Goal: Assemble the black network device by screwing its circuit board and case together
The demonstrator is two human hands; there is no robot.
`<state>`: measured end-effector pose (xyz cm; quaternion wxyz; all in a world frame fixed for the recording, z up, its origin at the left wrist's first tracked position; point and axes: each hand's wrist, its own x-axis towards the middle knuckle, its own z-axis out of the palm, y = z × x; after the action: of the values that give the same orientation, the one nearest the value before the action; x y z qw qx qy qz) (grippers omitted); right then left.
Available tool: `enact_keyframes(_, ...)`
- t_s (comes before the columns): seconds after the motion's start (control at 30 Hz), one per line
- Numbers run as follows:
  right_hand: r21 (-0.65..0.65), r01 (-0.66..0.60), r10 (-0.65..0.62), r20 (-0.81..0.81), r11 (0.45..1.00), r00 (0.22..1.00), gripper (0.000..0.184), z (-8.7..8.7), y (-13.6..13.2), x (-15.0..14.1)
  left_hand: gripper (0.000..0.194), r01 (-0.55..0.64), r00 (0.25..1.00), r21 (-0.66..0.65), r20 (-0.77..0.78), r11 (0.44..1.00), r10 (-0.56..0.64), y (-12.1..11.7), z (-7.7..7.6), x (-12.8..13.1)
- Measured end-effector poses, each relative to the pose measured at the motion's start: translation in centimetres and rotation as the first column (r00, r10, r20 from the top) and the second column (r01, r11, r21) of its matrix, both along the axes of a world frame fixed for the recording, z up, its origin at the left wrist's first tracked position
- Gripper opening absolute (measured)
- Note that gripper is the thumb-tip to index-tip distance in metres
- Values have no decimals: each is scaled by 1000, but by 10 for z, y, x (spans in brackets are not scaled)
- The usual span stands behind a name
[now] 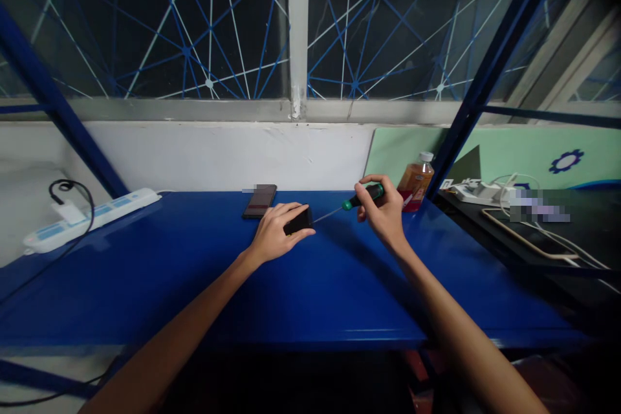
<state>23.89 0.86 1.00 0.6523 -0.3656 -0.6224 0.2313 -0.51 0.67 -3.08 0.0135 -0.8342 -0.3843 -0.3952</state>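
Head view: the left hand [275, 234] pinches a black block [297, 223]; the right hand [385, 212] grips a screwdriver [359, 198]; light, straight pressure suits best.

Dim light; soft shadows on tabletop [315, 297]; edges stretched, blurry.

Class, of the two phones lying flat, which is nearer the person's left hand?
The dark rectangular phone on the glossy blue table, just beyond the left hand; the other, a pale-rimmed phone, lies far right on a black surface.
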Motion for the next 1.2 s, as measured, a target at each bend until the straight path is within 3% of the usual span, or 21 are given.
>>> enact_keyframes(0.17, 25, -177, 179, -51, 984, 983, 23, -2, 5, 4, 52, -6, 1000, 9, 6, 1000, 6, 0, 0, 0)
enact_keyframes(0.43, 14, 14, -14, 6, 1000, 1000, 25, 1, -2, -1, 52, 9, 1000, 22, 19, 1000, -10, 0, -1, 0)
enact_keyframes(0.63, 11, -156, 156, -38, 988, 987, 27, 2, 0, 2, 52, -3, 1000, 18, 23, 1000, 3, 0, -1, 0)
enact_keyframes(0.9, 17, 51, -51, 15, 999, 999, 24, 2, -4, -1, 51, 1, 1000, 23, 29, 1000, -1, -1, 0, 0)
enact_keyframes(1.1, 27, -171, 172, -41, 985, 984, 27, 2, -1, 1, 51, -18, 1000, 14, 20, 1000, 18, -2, 0, 1)
enact_keyframes(1.2, 17, -81, 81, -37, 997, 996, 28, 3, -2, -1, 52, -6, 1000, 14, 16, 1000, 6, -1, 0, 1)
